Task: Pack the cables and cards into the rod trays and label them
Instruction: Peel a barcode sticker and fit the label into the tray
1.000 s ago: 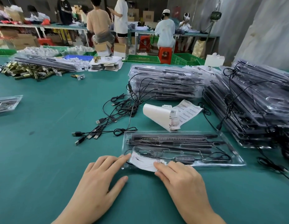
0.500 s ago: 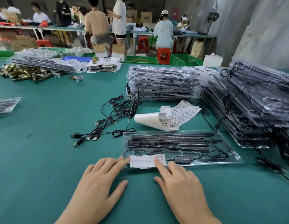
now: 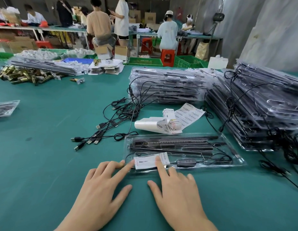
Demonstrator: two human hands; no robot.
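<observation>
Rod tray [image 3: 237, 160] holds black rods [image 3: 171, 144], a cable [image 3: 217, 157], and a white card [image 3: 149, 161] at its 7 o'clock corner. Left hand [image 3: 98, 197] and right hand [image 3: 178, 195] touch it, each grip spread flat.

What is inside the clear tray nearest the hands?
Black rods along the far side, a black cable with inline controller nearer, a white card at left. The card covers whatever lies beneath it.
</observation>
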